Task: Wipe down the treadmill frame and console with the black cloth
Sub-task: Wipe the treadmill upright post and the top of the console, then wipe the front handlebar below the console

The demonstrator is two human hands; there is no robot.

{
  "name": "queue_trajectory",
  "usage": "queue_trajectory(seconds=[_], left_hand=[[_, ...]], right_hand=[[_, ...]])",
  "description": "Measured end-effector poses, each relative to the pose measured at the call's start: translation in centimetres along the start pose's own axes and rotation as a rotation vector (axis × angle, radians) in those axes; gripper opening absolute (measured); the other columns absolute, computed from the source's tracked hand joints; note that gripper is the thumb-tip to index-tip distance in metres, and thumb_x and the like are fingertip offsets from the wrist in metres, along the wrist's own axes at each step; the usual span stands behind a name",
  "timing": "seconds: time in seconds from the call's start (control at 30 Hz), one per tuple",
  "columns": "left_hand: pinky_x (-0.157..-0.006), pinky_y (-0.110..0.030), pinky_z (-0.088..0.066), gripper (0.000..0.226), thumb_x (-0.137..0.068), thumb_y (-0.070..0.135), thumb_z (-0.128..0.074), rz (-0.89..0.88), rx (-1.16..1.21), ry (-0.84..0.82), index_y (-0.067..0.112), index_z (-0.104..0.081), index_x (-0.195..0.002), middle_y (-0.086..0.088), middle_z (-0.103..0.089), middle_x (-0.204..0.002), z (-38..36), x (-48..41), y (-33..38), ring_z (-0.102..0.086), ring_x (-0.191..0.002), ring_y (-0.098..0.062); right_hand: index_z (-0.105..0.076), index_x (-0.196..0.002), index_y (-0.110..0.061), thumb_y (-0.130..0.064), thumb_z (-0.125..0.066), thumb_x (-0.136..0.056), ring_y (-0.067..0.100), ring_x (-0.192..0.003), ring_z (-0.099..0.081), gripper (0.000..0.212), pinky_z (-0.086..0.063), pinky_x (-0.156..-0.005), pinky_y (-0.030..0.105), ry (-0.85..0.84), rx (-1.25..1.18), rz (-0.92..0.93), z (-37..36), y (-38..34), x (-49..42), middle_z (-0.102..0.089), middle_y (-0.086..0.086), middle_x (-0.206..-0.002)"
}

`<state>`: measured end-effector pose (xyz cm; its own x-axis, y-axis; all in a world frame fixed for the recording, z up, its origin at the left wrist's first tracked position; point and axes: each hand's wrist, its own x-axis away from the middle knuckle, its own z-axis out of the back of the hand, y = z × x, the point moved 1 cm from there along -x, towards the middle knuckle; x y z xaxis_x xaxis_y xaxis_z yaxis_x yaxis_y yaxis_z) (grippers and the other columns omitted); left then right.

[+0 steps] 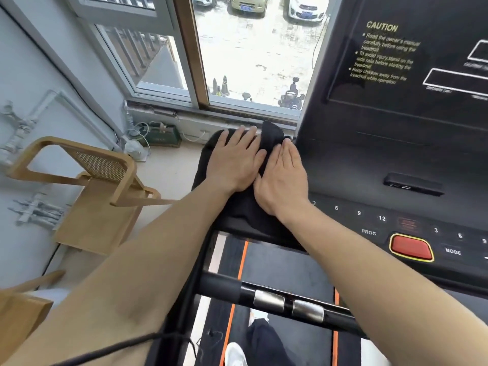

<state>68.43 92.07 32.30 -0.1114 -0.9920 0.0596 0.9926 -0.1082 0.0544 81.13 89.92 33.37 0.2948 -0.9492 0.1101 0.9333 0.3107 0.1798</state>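
Progress: early, by judgement. Black cloth (239, 207) draped over left end of console (369, 159). Left hand (232, 161) and right hand (284, 180) flat, fingers straight, pressing cloth side by side. Console face, handlebar (224, 286), frame apparently left to wipe.

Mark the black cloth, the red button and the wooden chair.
black cloth (248, 210): head view, exposed lower part.
red button (410, 246): head view, centre of its face.
wooden chair (100, 165): head view, woven backrest panel.

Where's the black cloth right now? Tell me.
Head view, centre: the black cloth lies on the left end of the console, pressed under the left hand and right hand, just below the window sill.
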Motion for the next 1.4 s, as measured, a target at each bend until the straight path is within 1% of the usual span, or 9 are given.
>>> queue_trajectory(seconds=[0.23, 0.43, 0.6, 0.73, 0.87, 1.0, 1.13, 1.3, 1.4], left_hand=[[-0.125, -0.045, -0.011, 0.067, -0.102, 0.047, -0.006, -0.007, 0.032, 0.017, 0.015, -0.017, -0.160, -0.002, -0.011, -0.169, -1.0, 7.3, 1.3, -0.009, -0.155, -0.022], [-0.124, -0.045, -0.018, 0.066, -0.104, 0.045, -0.018, 0.039, 0.040, 0.050, 0.006, -0.025, -0.157, -0.011, -0.018, -0.167, -2.2, 14.4, 2.0, -0.017, -0.154, -0.027], [-0.116, -0.045, -0.035, 0.055, -0.103, 0.034, -0.037, -0.034, 0.083, 0.095, 0.003, -0.046, -0.147, -0.014, -0.040, -0.158, -2.8, 17.0, 1.8, -0.040, -0.143, -0.033], [-0.117, -0.046, -0.034, 0.049, -0.098, 0.027, -0.052, 0.001, 0.175, 0.133, 0.009, -0.051, -0.144, -0.010, -0.043, -0.156, -2.8, 20.0, 1.2, -0.041, -0.143, -0.030], [-0.118, -0.046, -0.030, 0.045, -0.099, 0.030, -0.048, 0.024, 0.176, 0.161, 0.011, -0.056, -0.139, -0.010, -0.045, -0.155, -3.0, 23.3, 1.4, -0.038, -0.145, -0.030], [-0.117, -0.046, -0.030, 0.045, -0.098, 0.035, -0.036, 0.020, 0.202, 0.190, 0.013, -0.068, -0.119, -0.006, -0.062, -0.140, -3.0, 25.8, 1.4, -0.042, -0.142, -0.028], [-0.121, -0.046, -0.022, 0.057, -0.096, 0.048, -0.029, -0.004, 0.207, 0.115, 0.016, -0.065, -0.125, -0.001, -0.061, -0.140, -2.9, 26.8, 1.8, -0.037, -0.145, -0.026], [-0.106, -0.040, -0.038, 0.060, -0.093, 0.059, -0.027, -0.100, 0.249, -0.051, 0.020, -0.063, -0.122, -0.001, -0.071, -0.119, -2.3, 25.7, 4.1, -0.062, -0.110, -0.024], [-0.096, -0.041, -0.047, 0.058, -0.089, 0.059, -0.036, -0.164, 0.170, -0.102, 0.020, -0.060, -0.124, -0.002, -0.070, -0.119, -2.5, 25.4, 4.2, -0.063, -0.107, -0.026]], right_hand=[[-0.019, -0.149, 0.015, -0.041, -0.014, -0.100, 0.037, -0.153, -0.009, 0.075, 0.000, -0.125, 0.044, 0.078, -0.133, 0.056, -1.2, -1.5, 7.2, -0.023, 0.030, -0.159], [-0.033, -0.145, 0.015, -0.031, -0.041, -0.099, 0.041, -0.148, -0.025, 0.066, -0.014, -0.124, 0.049, 0.190, -0.125, 0.114, -3.5, -2.7, 12.8, -0.033, 0.036, -0.152], [-0.069, -0.095, -0.008, -0.006, -0.065, -0.082, 0.028, -0.107, -0.065, 0.014, -0.034, -0.112, 0.044, 0.452, -0.167, 0.193, -2.9, -1.1, 13.6, -0.073, 0.011, -0.100], [-0.062, -0.076, -0.017, -0.017, -0.082, -0.070, 0.028, -0.072, -0.061, 0.021, -0.042, -0.072, 0.036, 0.328, -0.251, 0.137, -0.6, -1.0, 15.5, -0.065, 0.001, -0.068], [-0.059, -0.089, -0.017, -0.029, -0.075, -0.083, 0.029, -0.080, -0.060, 0.021, -0.042, -0.064, 0.037, 0.212, -0.448, 0.107, 0.0, -1.8, 18.5, -0.064, 0.002, -0.085], [-0.056, -0.096, -0.023, -0.021, -0.066, -0.088, 0.022, -0.087, -0.056, 0.014, -0.047, -0.075, 0.037, 0.056, -0.780, 0.142, 0.9, -2.1, 20.7, -0.050, -0.005, -0.094], [-0.064, -0.103, -0.029, -0.017, -0.071, -0.086, 0.015, -0.089, -0.055, 0.022, -0.046, -0.081, 0.032, -0.020, -0.826, 0.173, 2.3, -1.2, 22.4, -0.046, -0.010, -0.094], [-0.067, -0.110, -0.028, -0.026, -0.075, -0.084, 0.019, -0.094, -0.057, 0.027, -0.043, -0.081, 0.033, -0.062, -0.657, 0.086, 2.4, 2.2, 23.5, -0.047, -0.004, -0.098], [-0.062, -0.119, -0.026, -0.053, -0.070, -0.079, 0.027, -0.113, -0.051, 0.049, -0.043, -0.090, 0.040, -0.186, -0.274, 0.051, 0.2, 2.3, 24.5, -0.051, 0.001, -0.116]])
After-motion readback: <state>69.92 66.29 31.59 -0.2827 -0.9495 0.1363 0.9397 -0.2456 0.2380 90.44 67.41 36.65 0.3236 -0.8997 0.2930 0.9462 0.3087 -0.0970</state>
